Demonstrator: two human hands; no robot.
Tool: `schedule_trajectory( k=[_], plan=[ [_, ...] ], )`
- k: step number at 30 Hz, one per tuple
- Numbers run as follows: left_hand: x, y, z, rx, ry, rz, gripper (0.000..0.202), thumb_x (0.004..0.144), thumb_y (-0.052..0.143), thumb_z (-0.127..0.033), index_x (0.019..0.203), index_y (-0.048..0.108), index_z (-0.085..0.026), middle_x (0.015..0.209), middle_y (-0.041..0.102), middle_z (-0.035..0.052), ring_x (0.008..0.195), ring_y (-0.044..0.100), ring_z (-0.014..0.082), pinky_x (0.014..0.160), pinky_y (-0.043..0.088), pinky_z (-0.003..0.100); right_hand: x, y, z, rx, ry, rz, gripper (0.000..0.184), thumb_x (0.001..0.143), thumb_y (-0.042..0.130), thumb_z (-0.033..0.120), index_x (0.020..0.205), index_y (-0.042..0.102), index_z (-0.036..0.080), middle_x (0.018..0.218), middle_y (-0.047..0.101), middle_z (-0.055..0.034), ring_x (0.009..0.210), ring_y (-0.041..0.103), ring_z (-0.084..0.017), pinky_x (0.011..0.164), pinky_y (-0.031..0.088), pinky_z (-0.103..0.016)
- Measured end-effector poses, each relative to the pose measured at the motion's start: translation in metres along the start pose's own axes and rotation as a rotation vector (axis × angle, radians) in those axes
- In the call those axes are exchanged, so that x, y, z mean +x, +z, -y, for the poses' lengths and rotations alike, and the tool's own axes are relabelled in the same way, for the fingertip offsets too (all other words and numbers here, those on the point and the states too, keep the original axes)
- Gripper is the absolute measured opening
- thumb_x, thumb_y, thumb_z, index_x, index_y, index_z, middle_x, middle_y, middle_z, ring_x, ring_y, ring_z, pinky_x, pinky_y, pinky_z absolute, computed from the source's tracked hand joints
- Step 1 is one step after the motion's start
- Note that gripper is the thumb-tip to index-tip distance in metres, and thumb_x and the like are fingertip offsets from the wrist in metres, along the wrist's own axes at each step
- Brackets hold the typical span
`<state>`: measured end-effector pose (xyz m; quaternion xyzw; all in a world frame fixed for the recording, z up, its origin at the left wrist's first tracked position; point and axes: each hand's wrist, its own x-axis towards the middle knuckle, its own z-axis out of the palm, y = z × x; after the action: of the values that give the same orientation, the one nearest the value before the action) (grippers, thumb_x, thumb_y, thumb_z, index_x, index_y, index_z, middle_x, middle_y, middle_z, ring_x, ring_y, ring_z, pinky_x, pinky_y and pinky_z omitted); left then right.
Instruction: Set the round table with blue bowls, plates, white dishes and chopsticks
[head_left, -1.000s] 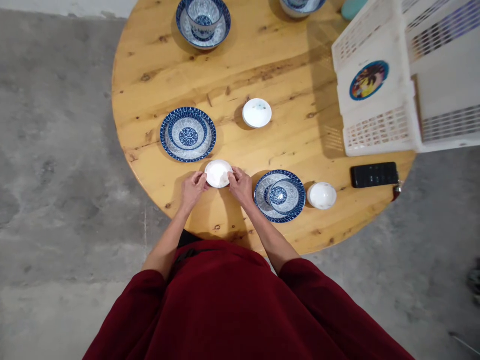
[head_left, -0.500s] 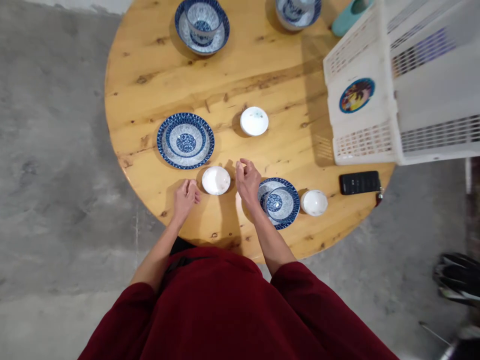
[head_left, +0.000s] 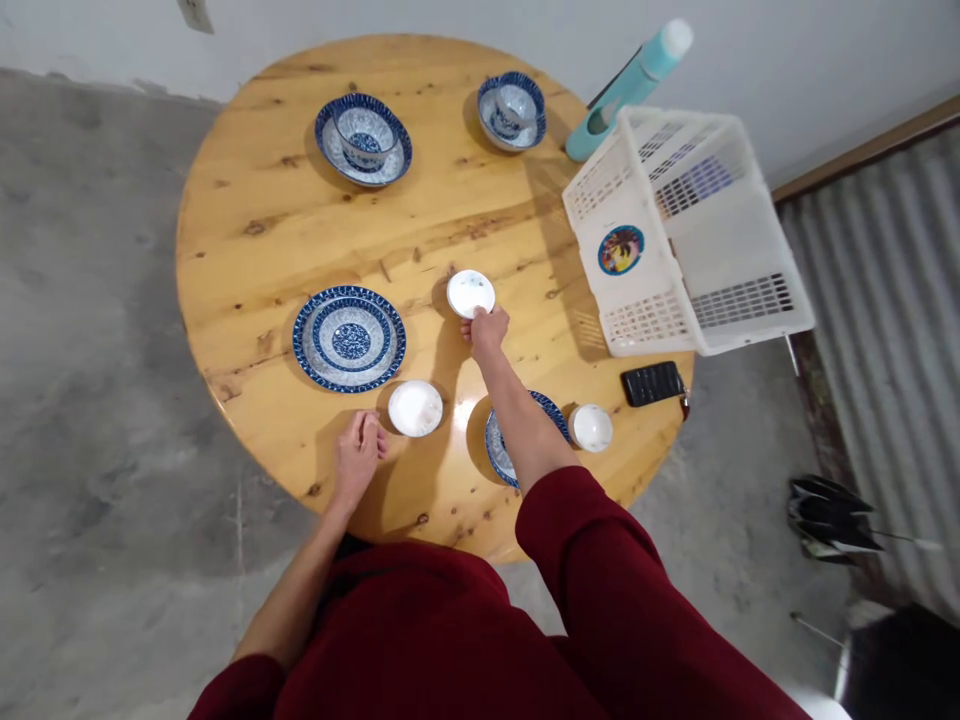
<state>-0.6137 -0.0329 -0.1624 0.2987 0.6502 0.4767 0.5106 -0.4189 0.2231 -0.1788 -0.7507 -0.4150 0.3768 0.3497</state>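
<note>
My right hand (head_left: pixel 487 330) reaches out over the table, its fingers closed at the near rim of a small white bowl (head_left: pixel 471 291). My left hand (head_left: pixel 360 455) hovers near the table's front edge, fingers loosely curled with nothing in them. Just right of it sits another white bowl (head_left: pixel 415 408). Beyond that hand is a blue-and-white plate with a bowl nested in it (head_left: pixel 349 340). My right forearm partly covers a second patterned plate (head_left: pixel 551 412), and the bowl on it is hidden. A white cup (head_left: pixel 591 428) stands to the right of this plate.
Two patterned bowl sets, one on the back left (head_left: pixel 364 140) and one on the back right (head_left: pixel 511 110), stand farther off. A white plastic basket (head_left: pixel 682 240) occupies the right side, with a teal bottle (head_left: pixel 622 95) behind it and a black phone (head_left: pixel 651 384) in front.
My right hand has moved forward from beside the near white bowl to the farther one and taken its rim. My left hand stays near the front edge. The view has tilted up.
</note>
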Motion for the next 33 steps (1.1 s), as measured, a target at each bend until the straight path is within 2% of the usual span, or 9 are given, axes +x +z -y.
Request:
schedule_trajectory(
  k=[3, 9, 15, 25, 30, 33],
  plan=[
    [-0.001, -0.001, 0.000, -0.006, 0.009, 0.020, 0.023, 0.096, 0.054, -0.043, 0.095, 0.063, -0.022, 0.065, 0.060, -0.0039, 0.047, 0.058, 0.0112, 0.045, 0.051, 0.021, -0.004, 0.003, 0.004, 0.031, 0.113, -0.114, 0.020, 0.092, 0.046, 0.020, 0.109, 0.056, 0.016, 0.065, 0.062, -0.0004, 0.049, 0.060, -0.016, 0.041, 0.048, -0.024],
    [-0.003, -0.003, 0.002, -0.019, 0.016, 0.026, 0.025, 0.096, 0.053, -0.045, 0.096, 0.063, -0.022, 0.066, 0.060, -0.0038, 0.048, 0.057, 0.0106, 0.043, 0.050, 0.020, -0.010, 0.000, 0.009, 0.081, 0.119, -0.085, 0.016, 0.093, 0.049, 0.019, 0.104, 0.059, 0.015, 0.063, 0.063, -0.0011, 0.044, 0.057, -0.014, 0.036, 0.043, -0.021],
    [-0.001, -0.004, 0.007, -0.003, 0.033, 0.017, 0.032, 0.095, 0.049, -0.048, 0.099, 0.061, -0.019, 0.068, 0.059, -0.0023, 0.050, 0.057, 0.0115, 0.044, 0.051, 0.022, -0.024, 0.001, 0.008, 0.164, 0.166, -0.093, 0.016, 0.092, 0.051, 0.012, 0.103, 0.063, 0.011, 0.055, 0.059, 0.0008, 0.043, 0.056, -0.013, 0.036, 0.044, -0.018],
    [0.002, 0.003, 0.008, 0.045, 0.091, -0.036, 0.032, 0.090, 0.055, -0.050, 0.091, 0.060, -0.019, 0.069, 0.060, -0.0024, 0.050, 0.056, 0.0098, 0.043, 0.047, 0.020, -0.055, -0.008, -0.005, 0.264, 0.256, -0.075, 0.020, 0.085, 0.056, 0.006, 0.102, 0.067, 0.004, 0.051, 0.056, 0.0013, 0.044, 0.057, -0.012, 0.035, 0.042, -0.016],
    [0.002, 0.000, 0.007, 0.046, 0.110, 0.022, 0.030, 0.087, 0.056, -0.049, 0.089, 0.059, -0.019, 0.067, 0.059, -0.0027, 0.051, 0.057, 0.0103, 0.045, 0.047, 0.020, -0.064, -0.010, -0.008, 0.263, 0.275, -0.072, 0.023, 0.084, 0.058, 0.004, 0.105, 0.067, 0.004, 0.053, 0.058, -0.0002, 0.046, 0.060, -0.013, 0.036, 0.043, -0.016],
    [0.001, -0.006, 0.005, 0.063, 0.086, 0.130, 0.030, 0.086, 0.057, -0.049, 0.089, 0.059, -0.019, 0.067, 0.059, -0.0032, 0.052, 0.057, 0.0102, 0.047, 0.047, 0.020, -0.067, -0.007, -0.004, 0.242, 0.301, -0.109, 0.024, 0.083, 0.060, 0.004, 0.106, 0.067, 0.003, 0.053, 0.058, -0.0004, 0.045, 0.059, -0.013, 0.035, 0.043, -0.016]
  ],
)
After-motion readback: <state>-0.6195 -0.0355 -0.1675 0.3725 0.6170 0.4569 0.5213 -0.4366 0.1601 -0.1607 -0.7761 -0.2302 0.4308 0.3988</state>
